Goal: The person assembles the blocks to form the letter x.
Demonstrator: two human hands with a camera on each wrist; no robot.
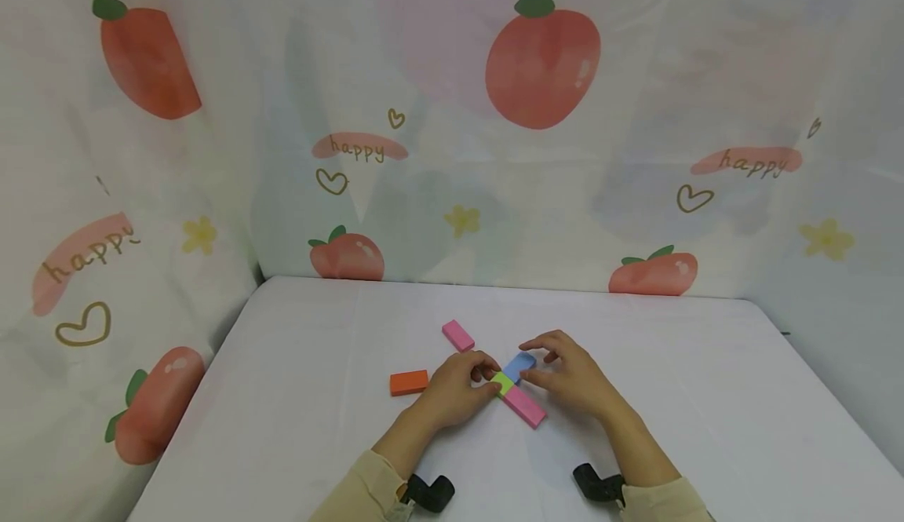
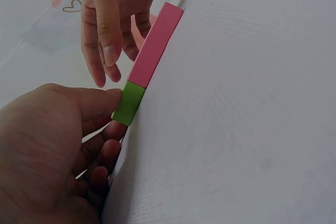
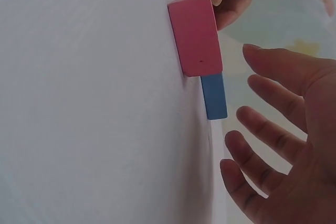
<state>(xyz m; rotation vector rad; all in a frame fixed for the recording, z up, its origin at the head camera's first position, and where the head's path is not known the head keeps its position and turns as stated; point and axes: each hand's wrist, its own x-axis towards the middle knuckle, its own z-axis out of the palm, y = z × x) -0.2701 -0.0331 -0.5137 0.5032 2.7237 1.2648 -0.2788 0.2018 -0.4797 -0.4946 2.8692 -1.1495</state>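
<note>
My left hand (image 1: 457,390) pinches a small green block (image 1: 502,383) between thumb and fingers. In the left wrist view, the thumb lies against one side of that green block (image 2: 129,103). A pink block (image 1: 526,408) and a blue block (image 1: 519,366) adjoin the green one, forming a corner on the table. Beside the blue block hovers my right hand (image 1: 570,373), thumb and fingers spread. The right wrist view shows a gap between this hand (image 3: 294,129) and the blue block (image 3: 214,96); the pink block (image 3: 197,35) partly covers the view there.
An orange block (image 1: 409,382) lies left of my left hand. Another pink block (image 1: 457,335) lies farther back, just beyond that hand. All rest on a white-covered table (image 1: 318,349), with a fruit-patterned cloth (image 1: 438,192) hanging behind it and at the sides.
</note>
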